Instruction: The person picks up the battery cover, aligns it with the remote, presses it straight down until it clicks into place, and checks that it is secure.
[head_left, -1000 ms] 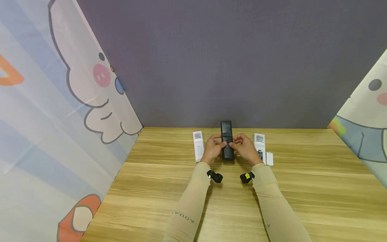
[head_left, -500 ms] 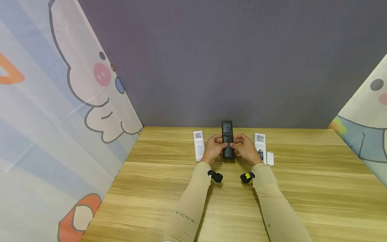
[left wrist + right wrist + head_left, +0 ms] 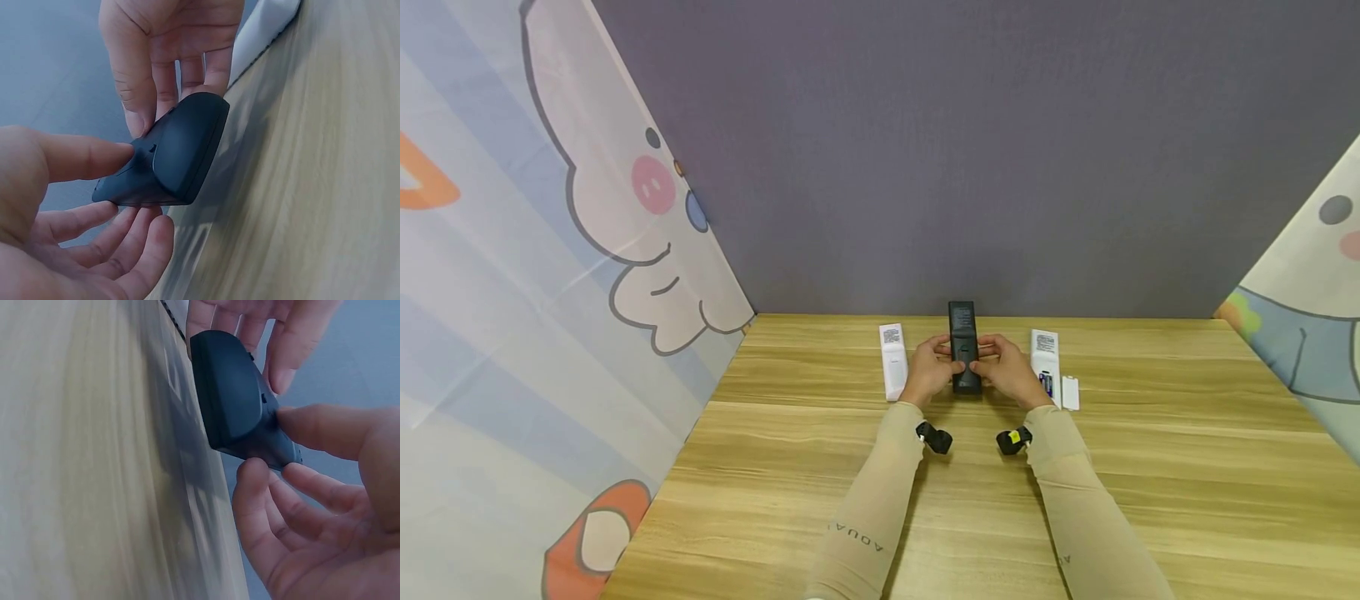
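A black remote control (image 3: pixel 962 325) is held back side up, between both hands, over the middle of the table. From the left, my left hand (image 3: pixel 927 371) grips its edge, thumb on the back and fingers beneath. My right hand (image 3: pixel 1009 372) grips the opposite edge the same way. In the left wrist view the rounded end of the black remote (image 3: pixel 194 144) points toward the camera, tilted above the wood. Both thumbs press near a small notch on its back. The right wrist view shows the same remote (image 3: pixel 228 387) from the other side, its button face hidden.
Left of the hands lies a white remote (image 3: pixel 892 354), back up. Another white remote (image 3: pixel 1044 348) lies at the right with batteries (image 3: pixel 1047 383) showing in its compartment; a white battery cover (image 3: pixel 1071 393) lies beside it. A grey wall panel (image 3: pixel 970 167) rises behind the wooden table (image 3: pixel 790 467).
Both thumbs have slid slightly down the back of the black remote, toward its near end. The remote has tilted a little; the white remotes stay in place.
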Action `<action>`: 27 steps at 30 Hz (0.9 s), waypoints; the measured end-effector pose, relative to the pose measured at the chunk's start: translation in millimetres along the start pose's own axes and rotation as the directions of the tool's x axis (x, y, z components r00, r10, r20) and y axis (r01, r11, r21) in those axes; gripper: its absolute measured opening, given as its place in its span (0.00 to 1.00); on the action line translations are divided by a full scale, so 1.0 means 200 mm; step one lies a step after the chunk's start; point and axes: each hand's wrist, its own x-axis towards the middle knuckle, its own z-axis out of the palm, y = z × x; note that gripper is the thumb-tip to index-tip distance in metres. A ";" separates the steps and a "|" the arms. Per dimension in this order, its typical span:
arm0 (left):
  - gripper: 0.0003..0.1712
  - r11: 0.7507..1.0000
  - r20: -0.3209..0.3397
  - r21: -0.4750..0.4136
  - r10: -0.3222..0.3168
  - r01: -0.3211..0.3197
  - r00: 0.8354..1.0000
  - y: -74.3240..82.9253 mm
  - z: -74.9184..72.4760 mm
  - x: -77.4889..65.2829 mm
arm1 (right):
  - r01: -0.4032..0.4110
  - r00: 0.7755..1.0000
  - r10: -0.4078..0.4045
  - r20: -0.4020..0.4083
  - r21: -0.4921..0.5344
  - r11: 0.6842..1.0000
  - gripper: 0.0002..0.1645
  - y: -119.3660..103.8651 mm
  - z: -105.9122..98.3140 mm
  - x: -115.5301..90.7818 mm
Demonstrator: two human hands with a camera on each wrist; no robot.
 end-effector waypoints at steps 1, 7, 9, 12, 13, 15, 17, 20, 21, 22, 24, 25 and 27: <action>0.37 1.000 -0.002 0.012 0.004 -0.004 1.000 0.00 0.00 0.00 | 0.003 1.000 -0.003 0.003 -0.003 1.000 0.35 0.00 0.00 0.00; 0.39 0.996 -0.009 0.092 0.000 0.000 1.000 0.01 0.01 -0.01 | 0.001 1.000 0.000 0.027 -0.021 1.000 0.39 0.01 0.00 0.00; 0.39 0.993 -0.003 0.117 0.001 -0.001 1.000 0.01 0.01 -0.02 | -0.003 0.999 0.004 0.033 -0.029 1.000 0.40 0.02 0.00 0.00; 0.40 0.988 0.008 0.152 0.007 -0.008 1.000 0.00 0.01 -0.02 | -0.002 0.999 0.004 0.045 -0.040 0.999 0.42 0.02 0.00 0.00; 0.40 0.987 0.012 0.159 0.010 -0.012 1.000 0.00 0.01 -0.02 | 0.000 0.999 0.002 0.049 -0.044 0.999 0.42 0.02 0.00 0.00; 0.41 0.985 0.018 0.173 0.016 -0.018 1.000 0.00 0.01 -0.02 | 0.002 0.998 0.001 0.056 -0.050 0.999 0.43 0.02 0.00 0.00; 0.41 0.983 0.022 0.181 0.016 -0.020 1.000 0.00 0.02 -0.02 | 0.003 0.998 0.001 0.062 -0.064 0.998 0.44 0.02 0.00 0.00; 0.41 0.980 0.023 0.196 0.014 -0.018 1.000 0.00 0.02 -0.02 | 0.006 0.998 0.000 0.069 -0.092 0.996 0.44 0.03 0.00 0.00; 0.42 0.980 0.024 0.199 0.011 -0.015 1.000 0.00 0.02 -0.02 | 0.008 0.997 -0.001 0.072 -0.102 0.995 0.44 0.03 0.00 0.00; 0.42 0.979 0.024 0.205 0.007 -0.012 1.000 0.00 0.02 -0.02 | 0.010 0.997 -0.002 0.077 -0.111 0.994 0.45 0.03 0.00 0.00; 0.42 0.977 0.028 0.213 0.002 -0.008 1.000 0.00 0.02 -0.03 | 0.011 0.997 -0.001 0.082 -0.120 0.993 0.45 0.03 0.01 0.00; 0.42 0.977 0.031 0.214 0.000 -0.007 1.000 0.00 0.02 -0.03 | 0.008 0.997 0.002 0.083 -0.122 0.992 0.45 0.03 0.01 0.00; 0.43 0.977 0.036 0.215 -0.002 -0.006 0.999 -0.01 0.02 -0.03 | 0.014 0.996 -0.002 0.091 -0.133 0.991 0.45 0.03 0.01 -0.01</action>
